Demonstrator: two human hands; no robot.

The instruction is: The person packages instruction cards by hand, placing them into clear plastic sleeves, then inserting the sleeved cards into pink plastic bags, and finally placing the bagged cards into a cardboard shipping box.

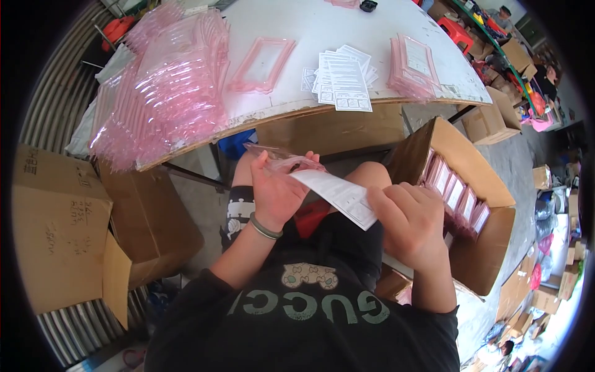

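L hand point(273, 195) pinches a clear pink-edged plastic sleeve point(284, 163), R hand point(412, 223) pinches a white rectangular printed paper sheet point(338, 195) btw them. Sheet's long axis slants from sleeve to R hand; far tip's prob at the opening, glare tho.

at left, an open brown carton point(56, 229) with dark handwriting stands before metal slats point(59, 68). beneath the table, a blue object point(237, 144), partly hidden; on its far edge, a small black object point(368, 5). at upper right, a red stool point(455, 34) beside a green-edged bench point(502, 56), with a person point(501, 17) beyond.
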